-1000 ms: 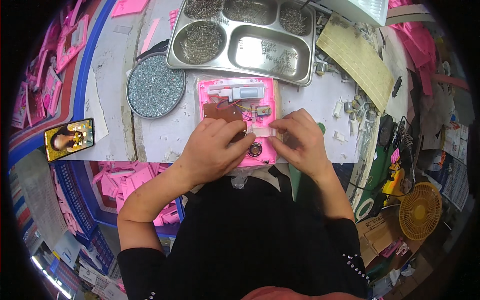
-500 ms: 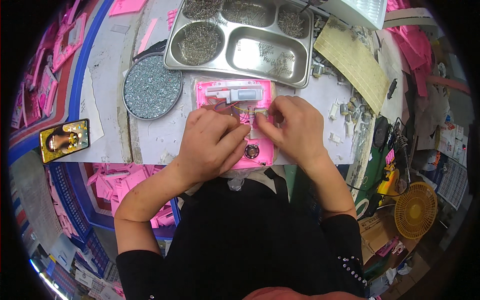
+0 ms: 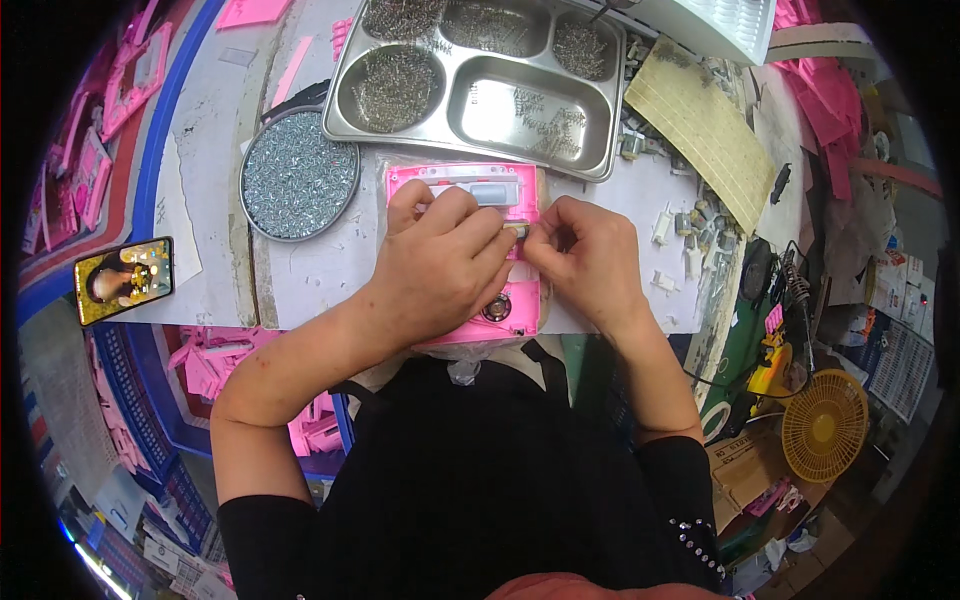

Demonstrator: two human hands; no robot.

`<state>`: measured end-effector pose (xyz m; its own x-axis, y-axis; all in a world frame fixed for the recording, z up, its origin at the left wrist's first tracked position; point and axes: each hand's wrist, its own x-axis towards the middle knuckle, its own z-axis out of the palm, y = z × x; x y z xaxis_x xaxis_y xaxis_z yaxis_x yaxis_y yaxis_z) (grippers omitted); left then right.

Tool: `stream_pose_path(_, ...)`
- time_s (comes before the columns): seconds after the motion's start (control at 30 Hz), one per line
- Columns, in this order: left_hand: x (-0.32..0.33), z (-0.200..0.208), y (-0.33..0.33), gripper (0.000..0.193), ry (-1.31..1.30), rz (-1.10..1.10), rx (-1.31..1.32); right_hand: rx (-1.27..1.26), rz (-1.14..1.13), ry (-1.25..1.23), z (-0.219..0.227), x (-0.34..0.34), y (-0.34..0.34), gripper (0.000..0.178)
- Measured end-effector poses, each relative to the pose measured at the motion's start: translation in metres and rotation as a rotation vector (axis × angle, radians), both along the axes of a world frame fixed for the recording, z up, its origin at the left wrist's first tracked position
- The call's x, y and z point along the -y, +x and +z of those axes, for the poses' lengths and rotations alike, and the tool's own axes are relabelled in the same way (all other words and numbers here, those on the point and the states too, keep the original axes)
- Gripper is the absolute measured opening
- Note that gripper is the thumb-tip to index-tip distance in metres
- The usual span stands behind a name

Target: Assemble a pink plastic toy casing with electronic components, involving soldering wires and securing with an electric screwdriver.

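Note:
A pink plastic housing [image 3: 513,322] lies in front of me on the table. Near its far end sits a white mechanism with a grey block [image 3: 490,194], and a round black speaker [image 3: 497,307] is at its near end. My left hand [image 3: 440,268] arches over the housing with fingers curled, its fingertips hidden against the inner parts. A small metal-ended part [image 3: 517,229], perhaps a motor, shows between the hands. The thumb and forefinger of my right hand [image 3: 592,258] pinch at it from the right. The wires are mostly covered by my left hand.
A steel compartment tray [image 3: 470,148] with small springs and metal pieces stands beyond the housing. A round dish of screws [image 3: 300,175] is at its left. Small white motors [image 3: 690,225] and a tan sheet [image 3: 705,130] lie right; a phone [image 3: 125,282] stands left. A bin holds pink parts [image 3: 315,425].
My left hand has moved up and over the housing, now covering the wires and part of the white mechanism. My right hand has drawn slightly back and down, its fingers pinched closer together.

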<state>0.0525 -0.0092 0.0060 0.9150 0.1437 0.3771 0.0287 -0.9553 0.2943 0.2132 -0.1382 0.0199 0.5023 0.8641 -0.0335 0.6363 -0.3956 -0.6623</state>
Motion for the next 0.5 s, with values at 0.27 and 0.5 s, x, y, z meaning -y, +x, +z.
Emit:
stream_pose_path(0.27, -0.005, -0.002, 0.004, 0.033, -0.038, -0.015, 0.072, -0.520, -0.243, 0.158, -0.025, 0.027, -0.003, 0.014)
stream_pose_path(0.5, -0.004, -0.008, 0.007, 0.032, -0.023, -0.024, 0.082, -0.181, -0.136, 0.134, -0.014, 0.008, -0.006, 0.012)
